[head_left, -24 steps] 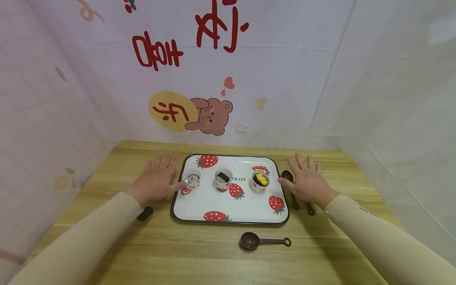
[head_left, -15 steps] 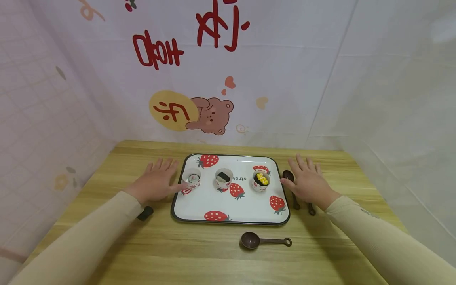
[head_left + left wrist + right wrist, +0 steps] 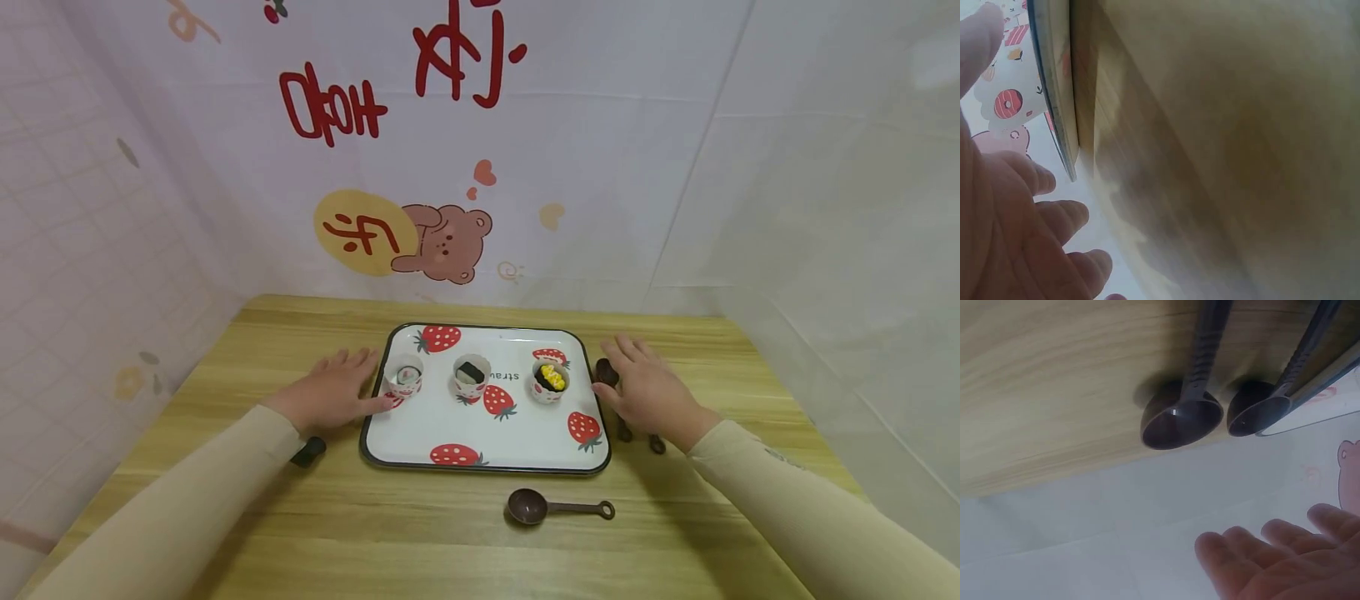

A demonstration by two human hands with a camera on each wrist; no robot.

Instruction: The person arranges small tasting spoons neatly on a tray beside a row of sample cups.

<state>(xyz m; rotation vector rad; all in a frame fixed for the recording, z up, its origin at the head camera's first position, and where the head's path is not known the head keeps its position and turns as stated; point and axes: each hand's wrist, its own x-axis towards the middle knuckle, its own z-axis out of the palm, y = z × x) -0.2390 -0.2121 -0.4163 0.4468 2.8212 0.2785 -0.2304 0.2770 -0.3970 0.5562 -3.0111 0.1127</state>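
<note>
My left hand [image 3: 330, 392] is at the left edge of a white strawberry-printed tray [image 3: 487, 437], its thumb reaching over the rim near the left paper cup [image 3: 406, 385]. The fingers are slightly bent, and nothing is in them in the left wrist view. At the opposite edge, my right hand [image 3: 648, 396] hovers over two dark brown measuring spoons, partly covering them; its fingers are relaxed and grip nothing. The right wrist view shows both spoon bowls, one spoon [image 3: 1182, 422] and the other spoon [image 3: 1260, 412], beyond the fingertips. The middle cup [image 3: 471, 379] and right cup [image 3: 549, 383] hold small toy-like sushi pieces.
Another brown measuring spoon [image 3: 527, 506] lies in front of the tray, its handle pointing right. A small black object [image 3: 308, 452] pokes out beside my left wrist. Behind the wooden table [image 3: 420, 550] hangs a printed white cloth [image 3: 600, 167], with pale cloth on both sides too.
Both hands have drawn their fingers in a little, and the fingertips sit lower in the head view. The tray, cups and spoons have stayed in place.
</note>
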